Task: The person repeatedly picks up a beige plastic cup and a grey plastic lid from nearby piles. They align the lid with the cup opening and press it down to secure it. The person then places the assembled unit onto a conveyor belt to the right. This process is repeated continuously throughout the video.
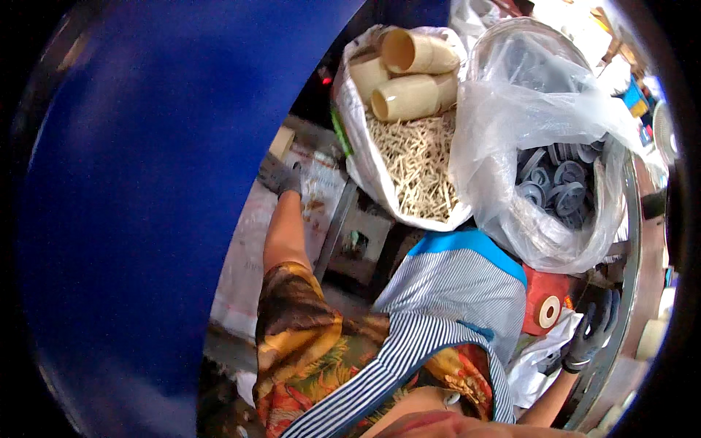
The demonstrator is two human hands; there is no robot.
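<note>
My left hand [283, 179], in a grey glove, reaches in beside a large blue panel [146, 182] that hides part of it. Its fingers are blurred, and a cream-coloured piece [282, 141] shows just beyond them. Below the hand lies a pale, stained surface [244, 259]. At the lower right my right hand [595, 328], gloved with a dark cuff, has its fingers stretched and apart, with nothing seen in them. It lies close to the dark edge of a bench [637, 241], beside crumpled white plastic [540, 365].
Ahead stands a white sack [354, 139] with cream plastic cups [412, 98] on thin cream offcuts [416, 164]. To its right, a clear plastic bag [496, 139] lines a container of grey round parts [566, 186]. A red box [537, 285] with a cream ring [549, 312] sits nearer me.
</note>
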